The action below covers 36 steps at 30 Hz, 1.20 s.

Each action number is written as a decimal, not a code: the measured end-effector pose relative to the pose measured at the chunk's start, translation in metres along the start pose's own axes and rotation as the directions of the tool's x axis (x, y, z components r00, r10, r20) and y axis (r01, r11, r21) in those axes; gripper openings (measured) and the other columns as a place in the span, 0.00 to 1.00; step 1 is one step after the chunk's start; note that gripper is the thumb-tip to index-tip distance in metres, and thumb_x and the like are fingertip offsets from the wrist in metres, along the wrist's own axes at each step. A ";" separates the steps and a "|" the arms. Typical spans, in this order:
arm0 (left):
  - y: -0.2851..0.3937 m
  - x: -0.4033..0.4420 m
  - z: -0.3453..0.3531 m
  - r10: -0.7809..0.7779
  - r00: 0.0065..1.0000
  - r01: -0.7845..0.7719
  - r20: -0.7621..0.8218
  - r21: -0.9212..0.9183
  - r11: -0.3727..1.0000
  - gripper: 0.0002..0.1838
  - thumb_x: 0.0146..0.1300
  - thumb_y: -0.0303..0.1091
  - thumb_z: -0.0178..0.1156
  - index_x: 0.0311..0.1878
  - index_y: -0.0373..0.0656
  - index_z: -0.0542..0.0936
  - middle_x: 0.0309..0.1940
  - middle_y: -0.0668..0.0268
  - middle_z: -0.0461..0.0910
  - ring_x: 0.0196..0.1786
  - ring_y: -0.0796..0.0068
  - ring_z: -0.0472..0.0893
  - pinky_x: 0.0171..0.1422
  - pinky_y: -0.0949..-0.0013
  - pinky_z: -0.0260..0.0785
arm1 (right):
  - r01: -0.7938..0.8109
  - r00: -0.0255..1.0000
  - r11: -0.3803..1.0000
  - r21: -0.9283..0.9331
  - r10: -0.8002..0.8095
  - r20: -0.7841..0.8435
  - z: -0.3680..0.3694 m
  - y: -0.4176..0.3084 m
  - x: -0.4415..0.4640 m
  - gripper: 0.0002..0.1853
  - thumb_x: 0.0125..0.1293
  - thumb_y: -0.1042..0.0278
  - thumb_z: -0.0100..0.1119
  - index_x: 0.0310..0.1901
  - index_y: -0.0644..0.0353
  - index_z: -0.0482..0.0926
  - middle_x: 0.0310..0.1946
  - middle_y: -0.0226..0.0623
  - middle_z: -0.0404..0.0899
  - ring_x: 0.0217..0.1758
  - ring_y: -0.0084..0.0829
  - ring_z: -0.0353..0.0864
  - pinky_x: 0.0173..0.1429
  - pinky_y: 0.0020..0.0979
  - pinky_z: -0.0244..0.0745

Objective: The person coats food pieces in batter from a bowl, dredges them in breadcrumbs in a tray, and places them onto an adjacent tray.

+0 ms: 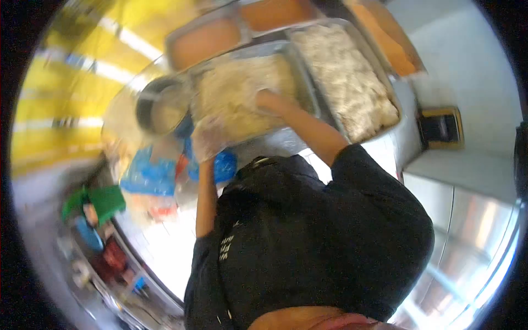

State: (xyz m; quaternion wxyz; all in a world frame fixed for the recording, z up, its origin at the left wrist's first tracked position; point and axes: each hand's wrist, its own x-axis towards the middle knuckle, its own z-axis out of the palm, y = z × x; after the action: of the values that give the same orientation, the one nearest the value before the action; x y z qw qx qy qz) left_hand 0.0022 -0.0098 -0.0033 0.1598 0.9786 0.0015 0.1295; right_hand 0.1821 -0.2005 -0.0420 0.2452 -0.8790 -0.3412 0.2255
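Note:
A metal tray [308, 91] in front of me holds a pale yellow, lumpy food mass [236, 82]. My right hand [265, 102], in what looks like a clear plastic glove, reaches over the tray and touches or hovers just above the mass; its fingers are blurred. My left hand [209, 137], also in a clear glove, is at the tray's near left corner. Motion smears its fingers, and I cannot make out anything held. Left of the tray stands a dark-rimmed pot [144, 107] with pale contents.
A second tray of whitish, lumpy food [352, 82] lies to the right. Trays with an orange surface [203, 47] stand behind. Blue plastic bags [149, 173] are at the left, near a green object [107, 204] and a cluttered shelf [113, 256]. A wall borders the right.

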 end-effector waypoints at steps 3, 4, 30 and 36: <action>-0.008 0.000 0.005 0.175 0.983 -0.169 -0.052 0.100 0.980 0.10 0.61 0.34 0.59 0.44 0.53 0.85 0.49 0.69 0.86 0.50 0.63 0.85 0.52 0.62 0.80 | -0.065 0.994 0.994 0.088 0.072 -0.083 -0.010 -0.005 -0.015 0.24 0.67 0.51 0.61 0.59 0.57 0.82 0.57 0.53 0.83 0.58 0.54 0.82 0.64 0.47 0.76; -0.012 -0.004 0.008 0.198 0.979 -0.194 -0.040 0.085 0.977 0.10 0.61 0.34 0.59 0.44 0.53 0.85 0.49 0.69 0.86 0.50 0.63 0.85 0.52 0.62 0.80 | -0.106 0.989 0.991 0.083 0.113 -0.095 -0.022 -0.013 -0.027 0.25 0.67 0.50 0.61 0.59 0.57 0.82 0.57 0.53 0.83 0.58 0.53 0.82 0.64 0.46 0.76; -0.036 -0.003 0.021 0.050 0.995 -0.016 0.085 -0.360 0.933 0.16 0.60 0.33 0.59 0.52 0.51 0.85 0.51 0.66 0.86 0.53 0.58 0.84 0.57 0.60 0.77 | -0.807 0.576 0.462 -0.368 0.476 -0.664 -0.174 0.134 -0.374 0.19 0.68 0.50 0.57 0.43 0.60 0.84 0.34 0.51 0.85 0.42 0.53 0.87 0.52 0.51 0.80; -0.033 0.011 0.005 0.280 0.960 -0.280 -0.023 -0.154 0.948 0.11 0.60 0.33 0.64 0.46 0.50 0.87 0.46 0.61 0.87 0.51 0.56 0.85 0.56 0.57 0.78 | -0.805 0.590 0.470 -0.363 0.562 -0.580 -0.141 0.221 -0.343 0.16 0.69 0.53 0.58 0.44 0.57 0.84 0.33 0.46 0.85 0.39 0.46 0.86 0.48 0.47 0.80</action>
State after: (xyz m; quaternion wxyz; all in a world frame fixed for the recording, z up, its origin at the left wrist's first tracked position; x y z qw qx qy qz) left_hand 0.0158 0.0203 -0.0157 0.2155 0.9534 -0.1475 0.1510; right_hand 0.1418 -0.6261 0.0165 -0.0962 -0.9940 0.0517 0.0111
